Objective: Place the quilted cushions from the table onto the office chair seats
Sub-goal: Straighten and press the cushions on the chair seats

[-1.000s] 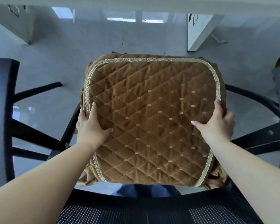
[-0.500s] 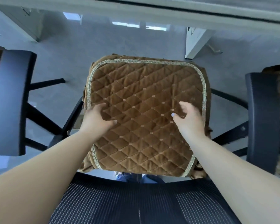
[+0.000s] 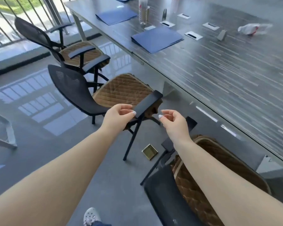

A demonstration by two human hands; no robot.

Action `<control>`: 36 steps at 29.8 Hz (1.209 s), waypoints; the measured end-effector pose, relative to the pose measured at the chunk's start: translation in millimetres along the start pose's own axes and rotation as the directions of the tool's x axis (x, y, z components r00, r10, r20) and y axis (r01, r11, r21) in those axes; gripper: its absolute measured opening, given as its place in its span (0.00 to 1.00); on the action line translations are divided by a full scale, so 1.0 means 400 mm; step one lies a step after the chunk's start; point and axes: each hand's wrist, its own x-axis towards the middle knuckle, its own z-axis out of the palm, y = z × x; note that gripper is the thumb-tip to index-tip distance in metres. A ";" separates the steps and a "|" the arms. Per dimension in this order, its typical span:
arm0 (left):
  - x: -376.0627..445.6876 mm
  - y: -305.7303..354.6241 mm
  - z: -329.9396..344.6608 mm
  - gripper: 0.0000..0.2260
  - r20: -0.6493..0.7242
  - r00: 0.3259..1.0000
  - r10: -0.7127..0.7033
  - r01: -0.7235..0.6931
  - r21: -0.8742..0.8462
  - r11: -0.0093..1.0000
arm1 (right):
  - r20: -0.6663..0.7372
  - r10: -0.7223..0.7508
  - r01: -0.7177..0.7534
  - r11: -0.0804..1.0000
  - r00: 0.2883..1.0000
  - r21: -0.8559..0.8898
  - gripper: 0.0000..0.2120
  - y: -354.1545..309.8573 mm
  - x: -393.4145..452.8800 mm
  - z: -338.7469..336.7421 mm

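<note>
Both hands have come off the quilted cushion they pressed a moment ago, and the view has swung up from that chair seat to the row of chairs along the table. Left hand (image 3: 117, 115) is raised in mid-air, fingers loosely curled, holding nothing. Right hand (image 3: 173, 119) is likewise raised, fingers loosely curled, holding nothing. The two hands are near each other, apart, with the black armrest (image 3: 148, 104) of the middle chair seen between them.

Three brown cushions are in view, each on a chair seat. Nearest cushion (image 3: 207, 181) lies on the chair at the lower right, close under the right forearm, just beside the near long edge of the table (image 3: 219, 75). Middle cushion (image 3: 124, 92) lies on the seat of the middle chair (image 3: 72, 88), partly under that table edge. Far cushion (image 3: 83, 53) lies on the seat of the far chair (image 3: 34, 35), towards the table's far left corner.

On the tabletop: one blue folder (image 3: 155, 38) by the near long edge, a second blue folder (image 3: 115, 16) further along, a clear bottle (image 3: 142, 10) standing upright between them, and a crumpled plastic item (image 3: 253, 29) towards the right edge, blurred. No cushion can be made out on the visible part of the tabletop.

A brass floor plate (image 3: 149, 151) sits in the grey floor between the middle and nearest chairs. One grey shoe (image 3: 91, 216) shows at the bottom edge.
</note>
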 end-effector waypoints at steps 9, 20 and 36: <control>0.098 -0.027 -0.623 0.11 -0.096 0.991 0.088 -0.092 -0.038 0.995 | 0.044 -0.139 0.140 0.990 0.989 -0.019 0.08 -0.282 -0.031 0.538; 0.335 -0.029 -0.859 0.11 -0.043 0.994 0.101 -0.102 -0.039 0.994 | -0.035 -0.146 0.143 0.986 0.989 -0.088 0.07 -0.413 0.121 0.773; 0.946 0.064 -0.816 0.13 0.118 0.993 0.013 -0.024 0.095 0.995 | -0.155 0.059 -0.079 0.989 0.986 -0.125 0.10 -0.413 0.641 0.854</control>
